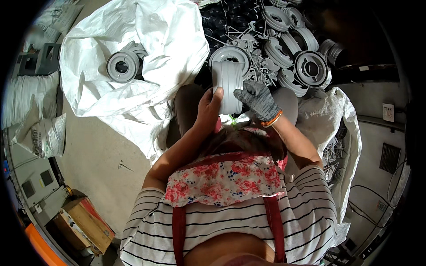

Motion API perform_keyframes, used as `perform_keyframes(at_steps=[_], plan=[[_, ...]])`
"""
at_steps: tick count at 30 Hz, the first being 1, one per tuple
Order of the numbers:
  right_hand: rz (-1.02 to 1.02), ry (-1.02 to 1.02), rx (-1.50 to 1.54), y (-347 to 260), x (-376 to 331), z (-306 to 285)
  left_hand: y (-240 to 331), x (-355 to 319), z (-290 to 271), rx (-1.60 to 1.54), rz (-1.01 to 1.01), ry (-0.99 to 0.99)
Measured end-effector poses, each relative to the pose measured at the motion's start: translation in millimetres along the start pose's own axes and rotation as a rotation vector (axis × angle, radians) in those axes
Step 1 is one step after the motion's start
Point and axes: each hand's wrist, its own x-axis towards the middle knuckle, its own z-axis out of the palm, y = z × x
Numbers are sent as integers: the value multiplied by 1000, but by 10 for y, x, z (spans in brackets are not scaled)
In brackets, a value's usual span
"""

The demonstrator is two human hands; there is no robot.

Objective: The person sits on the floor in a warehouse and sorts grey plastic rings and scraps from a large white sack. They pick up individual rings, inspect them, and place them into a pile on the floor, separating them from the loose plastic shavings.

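My bare left hand (209,106) grips a light grey ribbed round plastic part (228,88) held on edge above my lap, thumb on its near side. At its right side is my right hand (258,101), in a grey knit glove with an orange cuff. Its fingers are curled in and one digit points at the part's edge; whatever they may hold is hidden. Just beyond the held part lies another grey plastic ring (230,54). Small grey plastic scraps (262,57) are heaped beside it.
More grey rings (310,68) pile up at the far right. On the left, a large white woven sack (164,48) is spread out with grey round parts (122,66) on it. Another white sack (348,115) with scraps stands to my right. A cardboard box (88,221) sits lower left.
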Motion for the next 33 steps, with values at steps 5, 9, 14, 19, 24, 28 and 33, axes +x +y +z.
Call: perform_keyframes(at_steps=[5, 9, 14, 19, 24, 28, 33], plan=[[-52, 105, -118, -134, -232, 108, 47, -119, 123, -155, -138, 25], [100, 248, 183, -166, -389, 144, 181, -181, 209, -121, -146, 22], [146, 209, 166, -193, -481, 132, 27, -82, 106, -116, -243, 71], [-524, 155, -453, 179, -682, 356, 29, -140, 96, -79, -186, 154], [-147, 501, -212, 70, -691, 615, -282, -174, 54, 169, 88, 113], [18, 520, 2, 118, -500, 360, -247, -351, 98, 690, 533, 56], [-48, 408, -389, 356, -537, -86, -155, -300, -266, 463, 111, 109]])
